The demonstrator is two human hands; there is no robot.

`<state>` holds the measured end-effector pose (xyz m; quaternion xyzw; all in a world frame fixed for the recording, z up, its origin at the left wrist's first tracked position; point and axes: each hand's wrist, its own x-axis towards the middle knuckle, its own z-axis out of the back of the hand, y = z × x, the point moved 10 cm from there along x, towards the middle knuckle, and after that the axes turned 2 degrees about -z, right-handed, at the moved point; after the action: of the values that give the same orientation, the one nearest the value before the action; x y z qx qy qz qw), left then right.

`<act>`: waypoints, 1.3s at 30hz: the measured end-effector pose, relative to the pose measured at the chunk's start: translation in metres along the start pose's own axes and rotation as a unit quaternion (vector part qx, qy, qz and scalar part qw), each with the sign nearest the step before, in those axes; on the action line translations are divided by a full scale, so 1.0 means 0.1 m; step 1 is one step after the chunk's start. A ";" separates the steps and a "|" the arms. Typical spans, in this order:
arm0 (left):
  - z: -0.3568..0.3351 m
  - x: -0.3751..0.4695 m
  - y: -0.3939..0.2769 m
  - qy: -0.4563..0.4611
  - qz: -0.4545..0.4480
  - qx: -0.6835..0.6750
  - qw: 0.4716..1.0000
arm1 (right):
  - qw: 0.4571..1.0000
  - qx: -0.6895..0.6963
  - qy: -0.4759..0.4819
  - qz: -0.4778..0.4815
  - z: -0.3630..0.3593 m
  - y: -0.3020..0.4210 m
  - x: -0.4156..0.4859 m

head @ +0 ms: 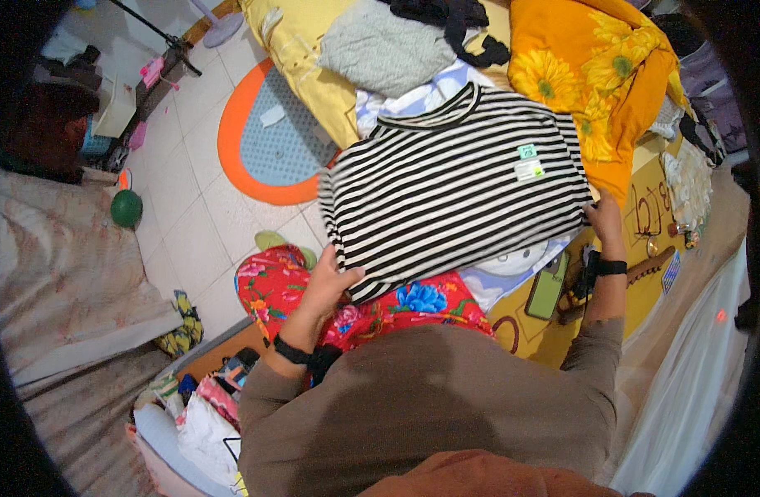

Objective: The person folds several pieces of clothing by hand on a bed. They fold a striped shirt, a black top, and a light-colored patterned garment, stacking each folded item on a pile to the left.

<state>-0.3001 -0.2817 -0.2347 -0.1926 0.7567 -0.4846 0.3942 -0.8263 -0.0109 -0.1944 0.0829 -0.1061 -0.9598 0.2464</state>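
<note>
A black-and-white striped shirt [454,186] with small stickers near its right side is spread before me, its collar pointing away. My left hand [336,279] grips its near left corner, thumb on top. At the right edge, my right hand [603,217] pinches the fabric. Part of the shirt lies over a white and lavender printed cloth [501,273]. Beyond the collar are a grey folded cloth [386,50] and black garments [479,31]. Orange sunflower-print fabric [578,74] lies at the far right.
A green phone [547,289] lies on the yellow mat [519,332], near a brown comb [652,266]. On the tiled floor are an orange-rimmed mat [231,149], a green ball [126,207] and green slippers [271,240]. Clothes fill a bin [162,441] at lower left.
</note>
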 end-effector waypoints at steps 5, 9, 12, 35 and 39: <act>0.12 0.22 0.14 0.012 -0.041 -0.079 0.996 | 0.951 0.050 -0.153 0.265 -0.10 1.56 -0.87; 0.15 0.39 -0.07 -0.036 -0.013 -0.080 0.996 | 0.802 0.269 0.169 0.506 -0.88 2.86 -2.08; -0.06 0.40 -0.57 -0.030 -0.138 -0.016 0.990 | 0.788 0.296 0.199 0.502 -1.05 3.16 -2.43; -1.73 1.49 -0.80 0.024 -0.487 0.579 0.654 | 0.377 0.857 0.340 -0.084 -1.55 2.09 -2.05; -1.05 2.23 -0.66 -0.030 -0.288 0.641 0.710 | 0.462 0.806 0.329 -0.168 -1.67 1.84 -2.09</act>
<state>-0.5253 -0.4014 -0.2448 -0.1163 0.1595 -0.9375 0.2866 -0.5267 -0.0928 -0.2885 0.5703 -0.7278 -0.3725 -0.0798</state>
